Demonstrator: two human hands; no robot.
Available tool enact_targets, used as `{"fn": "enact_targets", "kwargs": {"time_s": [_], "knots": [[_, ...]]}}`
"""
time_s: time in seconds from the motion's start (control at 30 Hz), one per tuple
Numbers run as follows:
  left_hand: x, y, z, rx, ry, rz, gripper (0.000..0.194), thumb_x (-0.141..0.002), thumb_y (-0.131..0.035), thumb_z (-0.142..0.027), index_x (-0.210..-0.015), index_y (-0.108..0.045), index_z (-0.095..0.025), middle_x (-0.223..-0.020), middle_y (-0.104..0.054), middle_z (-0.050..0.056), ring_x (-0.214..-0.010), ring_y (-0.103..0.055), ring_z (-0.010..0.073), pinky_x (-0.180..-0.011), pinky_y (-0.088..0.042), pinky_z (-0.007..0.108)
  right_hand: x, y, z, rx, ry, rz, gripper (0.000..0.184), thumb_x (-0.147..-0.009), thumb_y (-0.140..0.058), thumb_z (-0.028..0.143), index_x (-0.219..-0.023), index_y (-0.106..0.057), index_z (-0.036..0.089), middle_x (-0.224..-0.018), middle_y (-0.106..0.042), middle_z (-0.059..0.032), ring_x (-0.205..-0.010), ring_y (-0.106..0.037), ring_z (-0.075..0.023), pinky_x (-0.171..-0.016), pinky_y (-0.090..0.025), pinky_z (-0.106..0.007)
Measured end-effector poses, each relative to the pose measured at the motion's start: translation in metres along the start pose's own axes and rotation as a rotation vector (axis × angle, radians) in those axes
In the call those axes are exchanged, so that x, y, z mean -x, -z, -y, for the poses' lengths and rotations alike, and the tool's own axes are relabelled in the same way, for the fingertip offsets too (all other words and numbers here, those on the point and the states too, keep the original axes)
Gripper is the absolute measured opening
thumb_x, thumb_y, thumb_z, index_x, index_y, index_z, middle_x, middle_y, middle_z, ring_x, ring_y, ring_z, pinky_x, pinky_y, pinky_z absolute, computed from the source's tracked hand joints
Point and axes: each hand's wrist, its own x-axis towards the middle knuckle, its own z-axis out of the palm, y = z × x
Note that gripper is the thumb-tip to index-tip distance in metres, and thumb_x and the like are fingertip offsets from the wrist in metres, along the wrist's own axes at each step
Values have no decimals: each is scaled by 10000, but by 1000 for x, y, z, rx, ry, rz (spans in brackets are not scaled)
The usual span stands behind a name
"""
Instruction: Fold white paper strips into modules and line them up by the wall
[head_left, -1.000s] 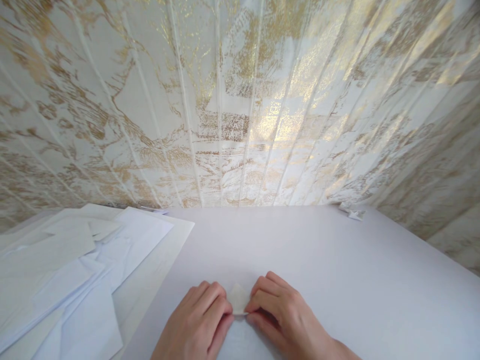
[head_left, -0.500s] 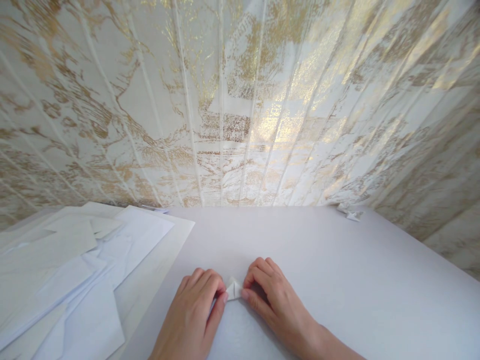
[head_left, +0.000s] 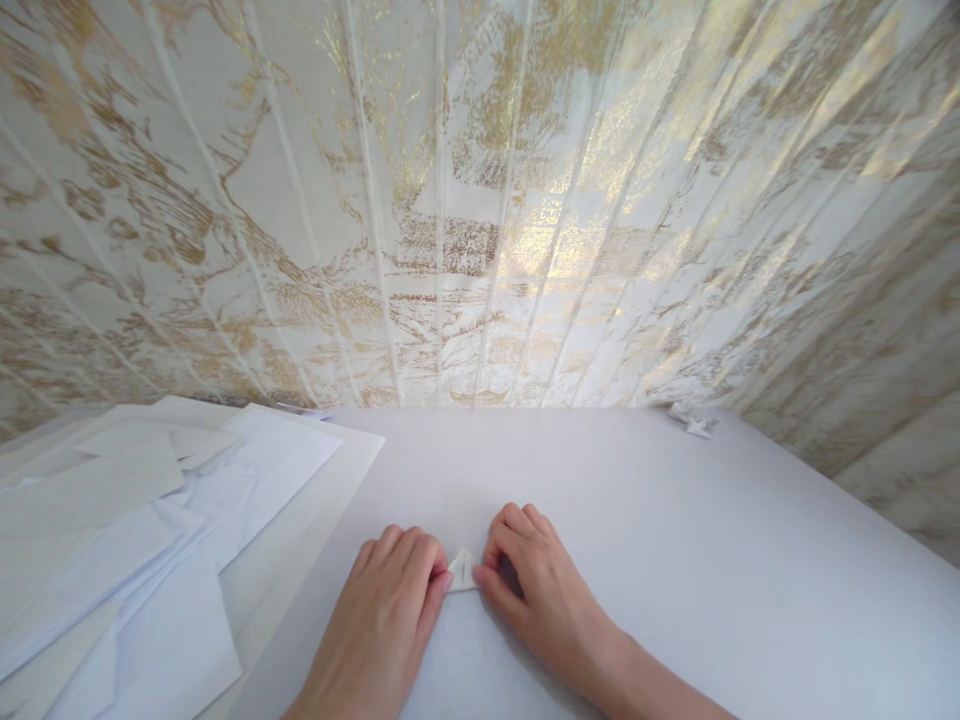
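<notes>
Evidently the work in hand is partway along: a small folded paper [head_left: 463,572] sits on the bench [head_left: 637,540], between the two hands and low in the middle of the view, already brought to a compact, peaked shape with a dark line down its near face. The left hand [head_left: 394,605] has its grip pinched on the paper's left edge, thumb against fingers; the right hand [head_left: 540,575] has a similar pinch at the right corner. How many folds are made, and how many remain, I cannot tell; the piece looks unfinished to my eye, since both hands are at its edges.

Loose white sheets [head_left: 97,570] lie in a pile to the left, apart from the hands, and a small white shape [head_left: 699,427] sits near the bench's far right corner.

Compared with a second ago, the paper and both hands are farther forward, and the plain face seen then now shows the line. Since the half-second frame, little differs beyond a slight shift of the whole view.
</notes>
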Motion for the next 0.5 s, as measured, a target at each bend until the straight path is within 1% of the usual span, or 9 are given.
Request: {"fn": "enact_targets", "kwargs": {"time_s": [0.07, 0.1, 0.23, 0.33, 0.4, 0.43, 0.5], "knots": [[0, -2, 1, -14, 6, -46, 147, -948, -404, -142, -859, -494, -216, -822, -538, 10, -758, -496, 227, -687, -355, 363, 0, 1, 1, 12, -1, 2, 208, -814, -680, 32, -737, -548, 173, -849, -575, -21, -826, -514, -195, -752, -420, -333], [0, -2, 1, -25, -1, -45, 144, -947, -400, -129, -911, -509, -216, -845, -554, 13, -775, -503, 227, -698, -360, 366, 0, 1, 1, 19, -1, 3, 205, -817, -681, 39, -737, -549, 173, -850, -576, -21, -826, -515, -195, -751, -421, -332], [-1, 0, 0, -94, -74, 63, 271, -942, -441, -106, -1115, -570, -269, -896, -597, 10, -855, -520, 237, -737, -368, 373, -1, 2, 1, 50, 9, 14, 193, -858, -677, 94, -733, -552, 174, -843, -577, -22, -811, -518, -192, -732, -424, -326], [0, 1, 0, -81, -77, 49, 281, -952, -441, -122, -1117, -608, -277, -895, -584, 10, -858, -516, 232, -731, -367, 366, -4, 0, -1, 78, 24, 16, 204, -868, -685, 131, -720, -553, 177, -827, -568, -18, -791, -515, -188, -718, -420, -322], [0, 2, 0, -34, -77, 40, 216, -971, -461, -197, -1108, -612, -266, -936, -582, 15, -883, -517, 229, -752, -378, 369, -5, -1, -2, 96, 35, 11, 202, -869, -687, 143, -719, -556, 180, -823, -562, -16, -781, -512, -186, -717, -417, -323], [0, 2, 0, -14, -79, 41, 181, -959, -510, -241, -1107, -611, -262, -966, -584, 17, -901, -517, 230, -768, -386, 371, -5, -2, -2, 104, 39, 7, 196, -868, -686, 143, -723, -560, 181, -824, -562, -15, -780, -510, -186, -719, -415, -325], [-1, 4, 0, 6, -82, 44, 211, -901, -625, -270, -1112, -609, -263, -1012, -585, 14, -931, -517, 231, -791, -397, 369, -5, -2, -2, 117, 48, 1, 178, -873, -675, 139, -737, -567, 181, -831, -563, -18, -781, -507, -190, -722, -410, -331]]}}
